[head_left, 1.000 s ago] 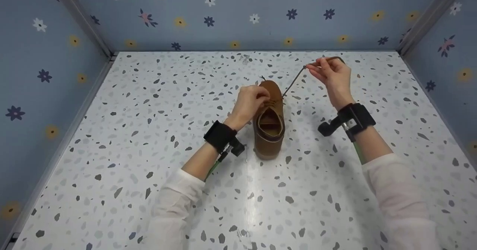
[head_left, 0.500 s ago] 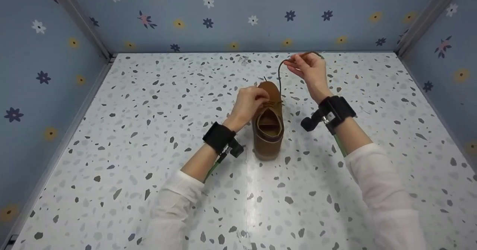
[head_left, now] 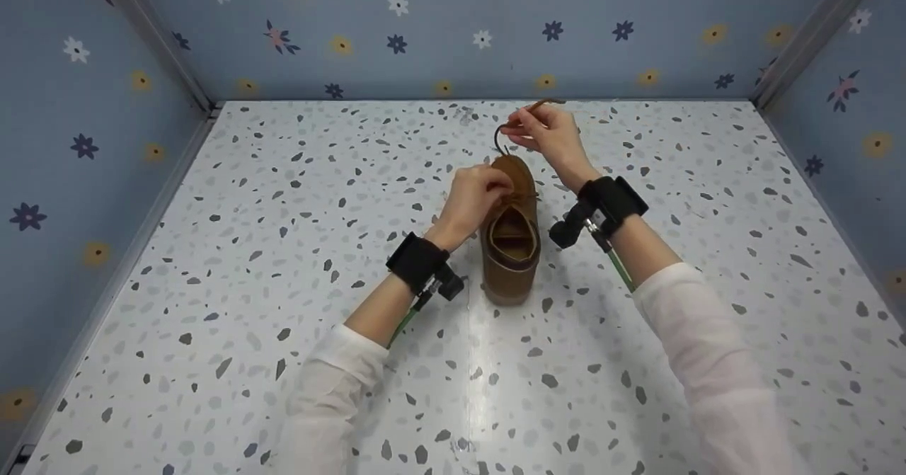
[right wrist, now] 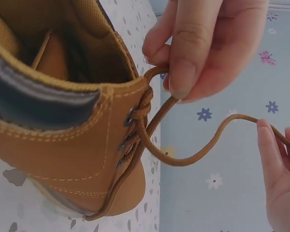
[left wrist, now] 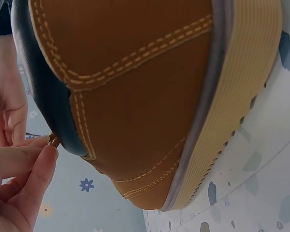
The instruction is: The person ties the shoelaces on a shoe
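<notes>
A brown shoe (head_left: 508, 280) stands upright just right of centre in our head view, toe to the top of the frame and heel to the bottom, on a white speckled surface (head_left: 269, 270). A person's left hand (head_left: 468, 195) bends over the lacing from the left side, while the right hand (head_left: 551, 139) hangs above and right of the toe. From the right wrist we see brown shoelace (right wrist: 239, 116) in both: the left hand, at top centre, pinches it between thumb and finger just off the metal eyelets (right wrist: 129, 116), and the right hand, cut by the right edge, grips a length that sweeps in a slack curve back to the shoe. Seen from the head, that length arches down from the right fingertips to the toe, its free end trailing out past the hand. The left wrist view is filled by stitched leather, with a dark padded collar (left wrist: 48, 87) at left and a pale ribbed sole (left wrist: 241, 63) at right. From above, the left fingertips are tucked out of sight, and we cannot fairly say how much lace they hold. Black straps (head_left: 416, 259) ring both wrists below white sleeves (head_left: 708, 347) that enter from the bottom of the frame; a blue flowered wall (head_left: 453, 61) spans the top.
</notes>
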`<state>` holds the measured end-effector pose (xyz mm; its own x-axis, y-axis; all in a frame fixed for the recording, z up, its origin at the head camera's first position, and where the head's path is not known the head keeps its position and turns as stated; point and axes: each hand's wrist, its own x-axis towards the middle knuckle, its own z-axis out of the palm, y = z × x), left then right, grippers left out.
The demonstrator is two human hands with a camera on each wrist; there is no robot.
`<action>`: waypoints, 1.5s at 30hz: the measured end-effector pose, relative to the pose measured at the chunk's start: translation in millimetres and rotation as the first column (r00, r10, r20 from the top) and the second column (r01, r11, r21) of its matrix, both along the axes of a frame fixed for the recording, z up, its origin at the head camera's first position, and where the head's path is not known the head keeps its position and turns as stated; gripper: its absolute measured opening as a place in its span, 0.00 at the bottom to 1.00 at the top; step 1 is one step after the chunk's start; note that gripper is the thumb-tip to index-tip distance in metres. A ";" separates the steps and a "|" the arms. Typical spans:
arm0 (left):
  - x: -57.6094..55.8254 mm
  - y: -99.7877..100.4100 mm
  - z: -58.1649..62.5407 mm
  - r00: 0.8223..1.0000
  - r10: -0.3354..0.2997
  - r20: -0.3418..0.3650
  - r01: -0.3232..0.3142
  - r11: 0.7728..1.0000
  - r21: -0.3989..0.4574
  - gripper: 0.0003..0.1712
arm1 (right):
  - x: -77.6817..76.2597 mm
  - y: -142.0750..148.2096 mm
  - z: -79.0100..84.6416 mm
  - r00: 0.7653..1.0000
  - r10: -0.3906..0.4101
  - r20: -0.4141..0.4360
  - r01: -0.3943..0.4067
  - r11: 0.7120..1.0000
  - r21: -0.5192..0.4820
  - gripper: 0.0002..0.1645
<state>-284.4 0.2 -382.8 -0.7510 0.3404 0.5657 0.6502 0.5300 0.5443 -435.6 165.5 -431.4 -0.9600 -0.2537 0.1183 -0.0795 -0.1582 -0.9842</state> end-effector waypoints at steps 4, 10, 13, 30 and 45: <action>-0.5 0.4 -0.5 1.000 -0.013 0.001 0.013 1.000 0.014 0.02 | -37.0 -0.2 -40.7 0.995 0.097 -0.033 -0.096 0.995 0.032 0.21; -0.1 0.5 -1.9 1.000 -0.027 -0.013 0.028 0.999 0.033 0.02 | -7.2 -22.9 -19.3 0.977 0.209 -0.029 -0.196 0.951 0.238 0.29; 0.6 0.8 -2.2 1.000 -0.029 -0.002 0.029 0.999 0.038 0.03 | 69.3 -43.6 55.1 0.977 0.212 0.000 -0.199 0.918 0.344 0.32; 0.4 1.6 -1.9 1.000 0.008 -0.024 -0.007 1.000 0.030 0.02 | -1.8 7.1 -12.7 0.990 0.106 -0.089 -0.065 0.923 0.380 0.22; -0.6 2.2 -0.7 1.000 0.008 0.002 -0.008 0.999 0.039 0.02 | -32.0 39.5 -65.3 0.981 0.042 -0.192 0.013 0.961 0.277 0.18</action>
<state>-285.1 2.4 -383.5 -0.7551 0.3119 0.5767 0.6446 0.5139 0.5660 -467.7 205.0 -496.7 -0.9215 -0.3161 0.2255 -0.2729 0.1142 -0.9552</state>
